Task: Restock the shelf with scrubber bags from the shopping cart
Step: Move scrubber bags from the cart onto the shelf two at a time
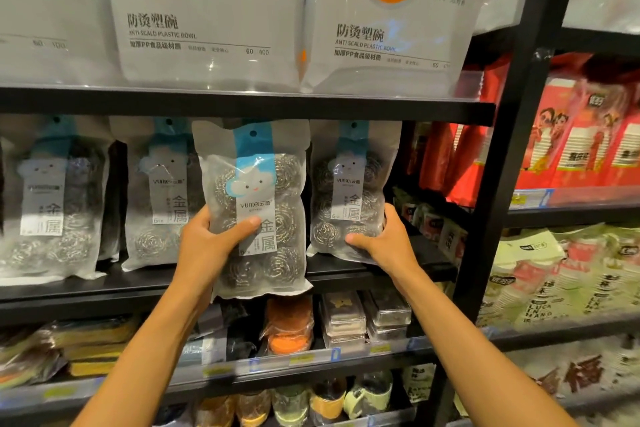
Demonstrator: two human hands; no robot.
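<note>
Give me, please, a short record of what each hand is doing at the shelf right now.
left hand: grips held bag upright, in front of the shelf edge, not set down
right hand: grips right bag at its lower right corner
right bag: upright on shelf
other bags: two, upright on shelf, left of held bag
above: bowl packs

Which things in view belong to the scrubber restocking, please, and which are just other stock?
Job: left hand gripping the front scrubber bag; right hand gripping the rightmost scrubber bag; shelved scrubber bags; middle shelf.
Not the job: plastic bowl packs above; sponges below; red cup packs at right.
</note>
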